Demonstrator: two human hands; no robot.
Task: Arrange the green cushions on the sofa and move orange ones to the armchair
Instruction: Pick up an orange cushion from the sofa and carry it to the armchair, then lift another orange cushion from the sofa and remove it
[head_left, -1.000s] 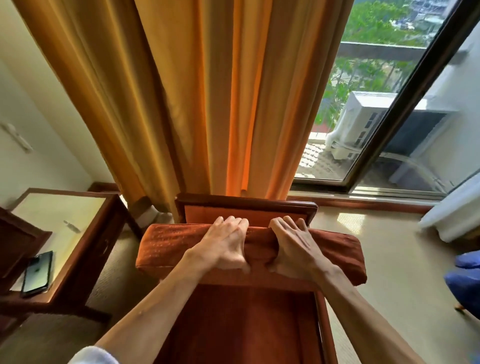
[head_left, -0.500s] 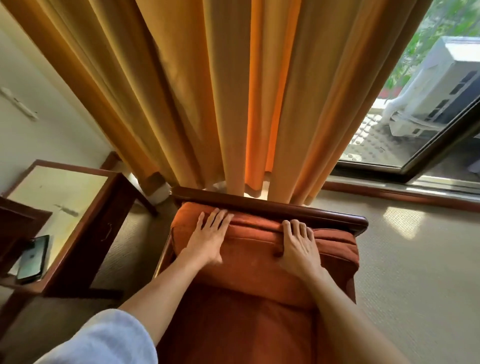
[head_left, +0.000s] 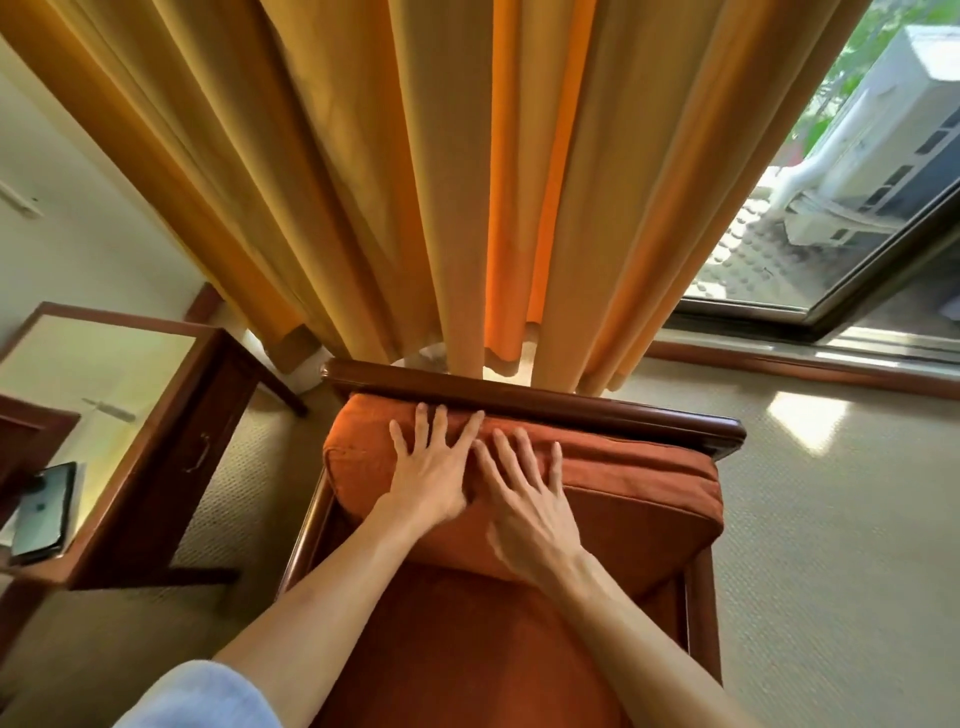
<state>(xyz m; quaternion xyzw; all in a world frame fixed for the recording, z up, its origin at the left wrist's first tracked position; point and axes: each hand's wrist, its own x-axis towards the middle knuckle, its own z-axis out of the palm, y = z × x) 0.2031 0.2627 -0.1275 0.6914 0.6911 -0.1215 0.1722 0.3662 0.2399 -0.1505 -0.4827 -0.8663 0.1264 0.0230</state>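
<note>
An orange cushion (head_left: 639, 499) leans against the backrest of the wooden armchair (head_left: 545, 402), just under its dark top rail. My left hand (head_left: 431, 467) lies flat on the cushion's upper middle, fingers spread. My right hand (head_left: 530, 504) rests flat right beside it, fingers apart, slightly blurred. Neither hand grips the fabric. The chair's orange seat (head_left: 457, 649) shows below my forearms. No green cushion or sofa is in view.
Orange-yellow curtains (head_left: 441, 182) hang right behind the armchair. A wooden side table (head_left: 150, 457) with a glass top stands to the left, a phone (head_left: 44, 509) on a lower surface beside it. A window (head_left: 857, 197) is at right, beige carpet (head_left: 831, 545) around.
The cushion went from held above the chair to resting against the backrest. My hands let go and slid together to the cushion's middle, now lying flat. The view moved closer.
</note>
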